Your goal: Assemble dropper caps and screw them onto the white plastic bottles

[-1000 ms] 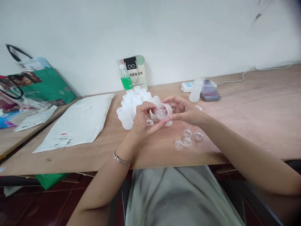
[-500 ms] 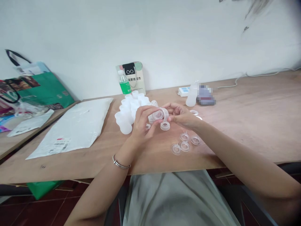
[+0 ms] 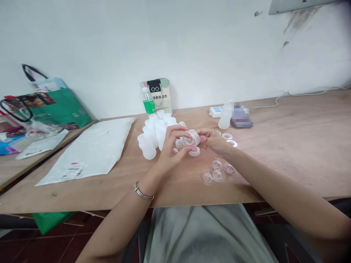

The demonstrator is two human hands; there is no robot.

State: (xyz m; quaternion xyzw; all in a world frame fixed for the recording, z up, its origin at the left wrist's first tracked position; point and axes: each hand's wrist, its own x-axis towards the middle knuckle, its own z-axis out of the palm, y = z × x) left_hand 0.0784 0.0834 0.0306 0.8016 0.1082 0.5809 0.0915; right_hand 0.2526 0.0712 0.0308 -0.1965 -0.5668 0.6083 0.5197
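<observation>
Between my two hands is a clear plastic screw ring with a round clear insert [image 3: 192,137], its round face turned toward me. My left hand [image 3: 172,149] grips it from the left, thumb below and fingers above. My right hand [image 3: 213,141] pinches its right side; some of those fingertips are hidden. Just below lies another clear screw ring [image 3: 194,151] on the table. Several frosted white bottles [image 3: 149,135] stand bunched left of my left hand. Clear round discs with raised centres [image 3: 216,175] lie nearer to me. Flat white rings [image 3: 231,143] lie beyond my right wrist.
The wooden table [image 3: 287,146] meets a white wall. A white mailing bag [image 3: 93,149] lies at left, near a green bag [image 3: 60,109]. A green-labelled water bottle [image 3: 148,101] and a paper bag [image 3: 163,96] stand behind. A frosted bottle [image 3: 225,116] stands beside a blurred dark object [image 3: 241,117].
The insert in my left hand and the ring in my right have come together, now lined up as one piece. The whole view has shifted slightly.
</observation>
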